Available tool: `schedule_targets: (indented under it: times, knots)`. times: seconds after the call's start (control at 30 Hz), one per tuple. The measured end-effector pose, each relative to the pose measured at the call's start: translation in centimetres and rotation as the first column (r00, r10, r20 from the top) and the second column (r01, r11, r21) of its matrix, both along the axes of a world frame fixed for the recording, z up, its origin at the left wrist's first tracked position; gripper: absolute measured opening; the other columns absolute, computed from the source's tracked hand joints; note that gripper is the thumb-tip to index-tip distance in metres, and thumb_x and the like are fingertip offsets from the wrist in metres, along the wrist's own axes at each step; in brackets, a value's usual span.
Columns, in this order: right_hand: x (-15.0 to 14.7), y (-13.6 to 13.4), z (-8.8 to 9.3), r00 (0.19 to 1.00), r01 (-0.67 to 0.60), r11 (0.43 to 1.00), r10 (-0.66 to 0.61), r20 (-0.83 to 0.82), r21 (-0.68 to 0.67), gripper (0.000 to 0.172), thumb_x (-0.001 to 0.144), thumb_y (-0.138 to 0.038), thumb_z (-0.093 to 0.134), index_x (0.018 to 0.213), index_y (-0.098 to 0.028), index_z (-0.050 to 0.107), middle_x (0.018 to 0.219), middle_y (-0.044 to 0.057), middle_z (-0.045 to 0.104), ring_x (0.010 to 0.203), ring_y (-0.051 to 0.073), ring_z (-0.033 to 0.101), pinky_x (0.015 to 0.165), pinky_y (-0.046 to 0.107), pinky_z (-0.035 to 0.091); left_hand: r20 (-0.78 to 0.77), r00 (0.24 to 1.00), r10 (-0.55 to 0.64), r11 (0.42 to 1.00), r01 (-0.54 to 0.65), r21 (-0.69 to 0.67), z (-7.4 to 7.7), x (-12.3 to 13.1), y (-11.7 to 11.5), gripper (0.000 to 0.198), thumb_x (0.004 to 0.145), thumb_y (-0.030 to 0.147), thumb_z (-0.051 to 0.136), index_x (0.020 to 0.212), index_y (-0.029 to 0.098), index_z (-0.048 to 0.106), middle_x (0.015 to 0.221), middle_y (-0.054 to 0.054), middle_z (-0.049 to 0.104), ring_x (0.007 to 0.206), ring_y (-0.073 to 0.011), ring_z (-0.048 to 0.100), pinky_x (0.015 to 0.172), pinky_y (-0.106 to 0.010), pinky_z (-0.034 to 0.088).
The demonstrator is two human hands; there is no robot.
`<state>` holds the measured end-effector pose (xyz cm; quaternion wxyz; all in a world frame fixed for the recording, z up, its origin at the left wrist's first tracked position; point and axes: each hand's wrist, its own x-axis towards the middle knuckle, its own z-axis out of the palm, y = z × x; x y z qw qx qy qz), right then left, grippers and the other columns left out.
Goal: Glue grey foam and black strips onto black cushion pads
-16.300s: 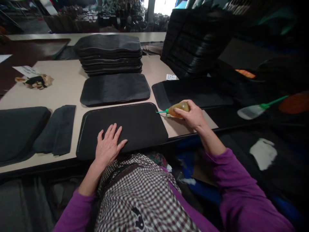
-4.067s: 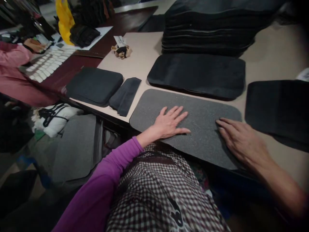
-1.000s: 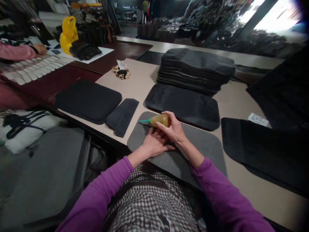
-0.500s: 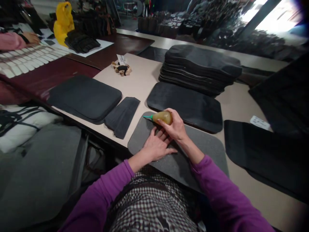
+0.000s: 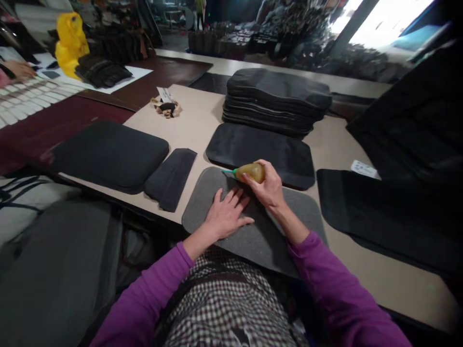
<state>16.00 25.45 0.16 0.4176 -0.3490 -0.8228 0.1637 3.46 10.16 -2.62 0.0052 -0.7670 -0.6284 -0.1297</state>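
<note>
A grey foam pad (image 5: 289,212) lies flat at the near edge of the beige table (image 5: 336,144). My left hand (image 5: 226,214) rests open on the pad, fingers spread and pressing it down. My right hand (image 5: 269,188) is closed round a small amber glue bottle (image 5: 251,172) with a green nozzle. The nozzle points left and touches the pad's far edge, just beyond my left fingertips.
A black pad (image 5: 260,152) lies behind the grey one, with a stack of black pads (image 5: 277,99) further back. More black pieces (image 5: 108,154) (image 5: 170,178) lie left, and a large black sheet (image 5: 383,212) right. Another person's hand (image 5: 18,70) works at far left near a yellow bag (image 5: 70,43).
The glue bottle in my right hand has moved rightward along the pad's far edge. My left hand stays flat on the pad. The camera has shifted slightly.
</note>
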Motion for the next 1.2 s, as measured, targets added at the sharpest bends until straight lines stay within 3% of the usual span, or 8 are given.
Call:
schedule_targets:
  times: [0.27, 0.57, 0.93, 1.2]
  knots:
    - [3.9, -0.3, 0.1, 0.998, 0.068, 0.997, -0.068, 0.008, 0.025, 0.052, 0.093, -0.065, 0.064, 0.124, -0.024, 0.058, 0.123, 0.014, 0.068, 0.112, 0.033, 0.067, 0.1, 0.052, 0.056, -0.02, 1.0, 0.002, 1.0, -0.002, -0.004, -0.1, 0.0, 0.0, 0.071, 0.106, 0.069, 0.024, 0.16, 0.028, 0.046, 0.171, -0.01, 0.04, 0.16, -0.0292, 0.032, 0.127, -0.063, 0.025]
    - [11.6, -0.7, 0.1, 0.968, 0.248, 0.968, -0.247, 0.036, -0.024, 0.053, 0.089, -0.062, 0.07, 0.123, -0.023, 0.06, 0.124, 0.014, 0.07, 0.114, 0.035, 0.067, 0.097, 0.053, 0.056, -0.072, 0.997, -0.005, 1.0, 0.003, -0.027, -0.2, -0.1, 0.2, 0.068, 0.107, 0.067, 0.031, 0.162, 0.03, 0.043, 0.173, -0.01, 0.036, 0.16, -0.0293, 0.033, 0.128, -0.061, 0.025]
    - [21.3, -1.7, 0.1, 0.886, 0.464, 0.884, -0.464, 0.021, -0.061, 0.051, 0.084, -0.055, 0.072, 0.12, -0.021, 0.062, 0.122, 0.012, 0.07, 0.11, 0.032, 0.067, 0.099, 0.049, 0.054, -0.176, 0.984, -0.004, 0.999, -0.002, -0.037, -0.6, -0.1, 0.5, 0.064, 0.108, 0.061, 0.036, 0.164, 0.03, 0.04, 0.173, -0.008, 0.034, 0.161, -0.03, 0.032, 0.127, -0.06, 0.025]
    - [25.8, -2.7, 0.1, 0.8, 0.599, 0.798, -0.6, 0.008, -0.059, 0.049, 0.082, -0.057, 0.072, 0.116, -0.022, 0.064, 0.116, 0.011, 0.071, 0.104, 0.031, 0.067, 0.096, 0.048, 0.054, -0.214, 0.977, -0.015, 0.999, 0.007, -0.036, -0.8, -0.3, 0.6, 0.067, 0.109, 0.062, 0.029, 0.165, 0.027, 0.04, 0.174, -0.009, 0.032, 0.16, -0.0302, 0.032, 0.126, -0.062, 0.026]
